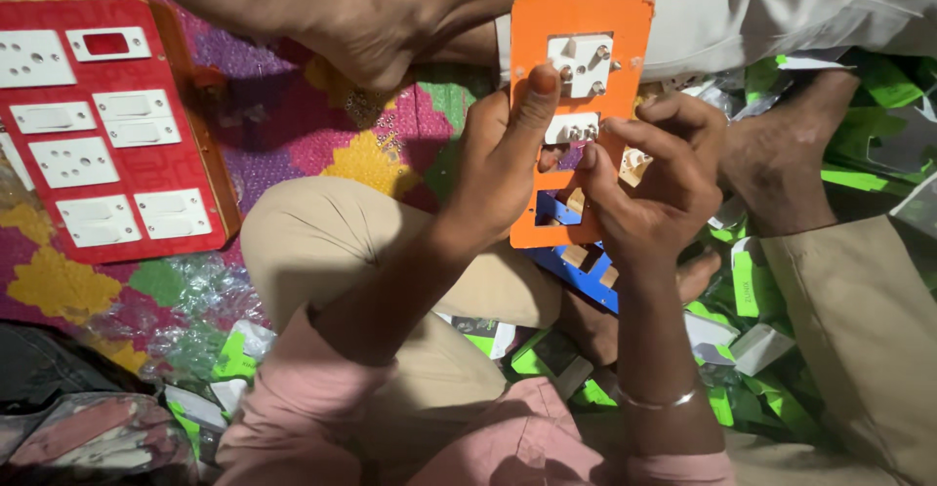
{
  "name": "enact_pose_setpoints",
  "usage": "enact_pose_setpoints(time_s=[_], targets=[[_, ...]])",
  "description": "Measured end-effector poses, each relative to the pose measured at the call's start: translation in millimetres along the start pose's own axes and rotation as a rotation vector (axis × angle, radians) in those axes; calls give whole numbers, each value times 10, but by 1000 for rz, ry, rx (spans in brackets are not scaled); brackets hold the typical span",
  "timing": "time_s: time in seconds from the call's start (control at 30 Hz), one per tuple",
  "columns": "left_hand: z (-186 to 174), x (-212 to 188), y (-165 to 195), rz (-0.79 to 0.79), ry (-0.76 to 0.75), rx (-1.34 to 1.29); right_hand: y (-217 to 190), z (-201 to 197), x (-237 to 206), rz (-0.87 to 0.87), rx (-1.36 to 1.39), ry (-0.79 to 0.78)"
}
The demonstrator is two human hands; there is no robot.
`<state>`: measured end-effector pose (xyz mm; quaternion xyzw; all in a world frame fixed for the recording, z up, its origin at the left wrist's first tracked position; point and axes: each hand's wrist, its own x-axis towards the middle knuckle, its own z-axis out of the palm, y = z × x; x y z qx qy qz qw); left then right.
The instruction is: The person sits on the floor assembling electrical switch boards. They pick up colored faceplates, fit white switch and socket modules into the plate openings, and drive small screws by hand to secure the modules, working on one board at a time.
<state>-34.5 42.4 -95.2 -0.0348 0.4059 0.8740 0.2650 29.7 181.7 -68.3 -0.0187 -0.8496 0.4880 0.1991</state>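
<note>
Floor covering is a patterned mat (293, 125) in purple, pink, yellow and green, with the person seated on it, knees drawn up.

Far left: a red switch board (107, 115) lies flat on the mat, fully fitted with white switches and sockets. Below it, clear plastic wrap and a few green-and-white cartons (229, 359) lie loose on the floor.

Centre: the left hand (498, 159) grips the left edge of an orange plate (586, 115), thumb pressed flat against its face, fingers hidden behind. The plate is held upright above the lap, clear of the floor. It carries a white socket module (581, 64) in its top opening and a second white module (572, 127) just below; the lower openings are unfilled. A blue plate (576, 266) lies directly behind and beneath the orange one, partly hidden.

Right of centre: the right hand (659, 179) is curled against the right edge of the orange plate, index finger reaching onto its face at the second module. A thin bangle (656, 403) sits on that wrist.

Right: another person's hand (781, 159) rests on a heap of green-and-white cartons (771, 330), well apart from the orange plate.
</note>
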Motion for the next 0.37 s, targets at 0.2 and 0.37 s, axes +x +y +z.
enact_pose_setpoints(time_s=[0.2,0.37], targets=[[-51,-23,-126,36,-4,17,73,64,-125,70,120,64],[-228,274,-522,32,-8,20,118,108,-163,107,148,104]])
